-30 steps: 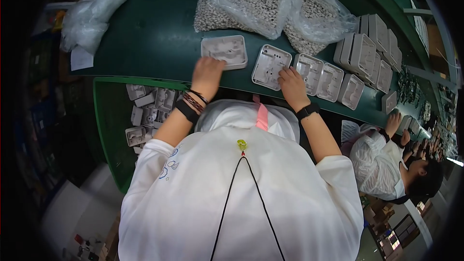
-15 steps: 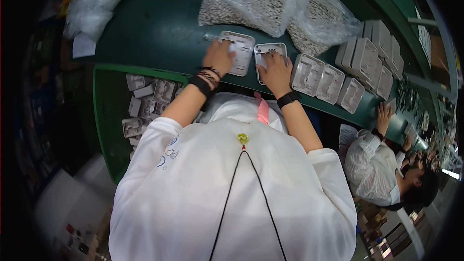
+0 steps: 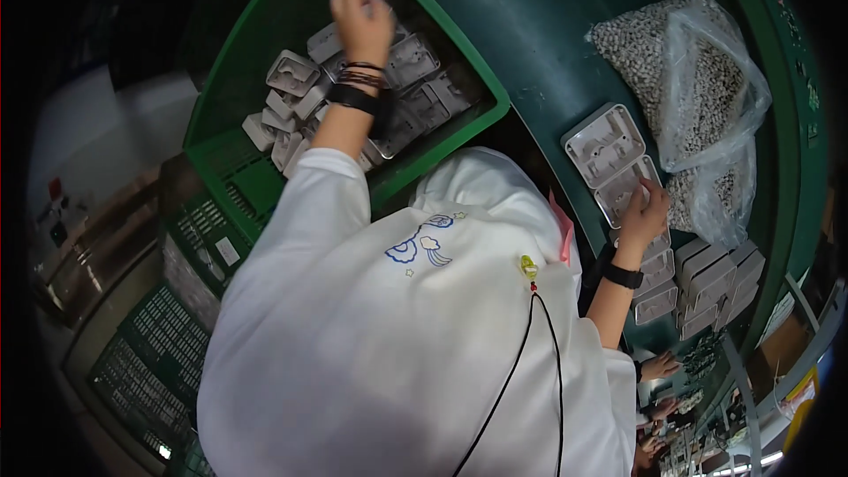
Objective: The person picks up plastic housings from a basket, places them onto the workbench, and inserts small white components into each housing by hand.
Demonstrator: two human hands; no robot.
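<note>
My left hand (image 3: 364,25) is over the far part of a green plastic crate (image 3: 231,60), its fingers curled and a little blurred. Something greyish shows at the fingertips, but I cannot make out what it is. Below the hand, several light grey plastic casings (image 3: 293,73) lie jumbled in the crate. To the right, my right hand (image 3: 647,214) touches a shallow grey casing (image 3: 621,190) on the green bench, fingers apart and partly bent. Another casing (image 3: 606,147) lies against its far side, its moulded inner side facing up.
Clear bags of small pale pieces (image 3: 685,79) lie on the green bench (image 3: 539,53) beyond the casings. Grey casings (image 3: 707,278) stand stacked at the right. A co-worker's hand (image 3: 659,367) shows farther along the bench. More green crates (image 3: 146,362) are at lower left.
The view has swung left toward the crate. My left hand has left the casing on the bench and moved over the crate. My right hand remains at the casings, its fingers more bent.
</note>
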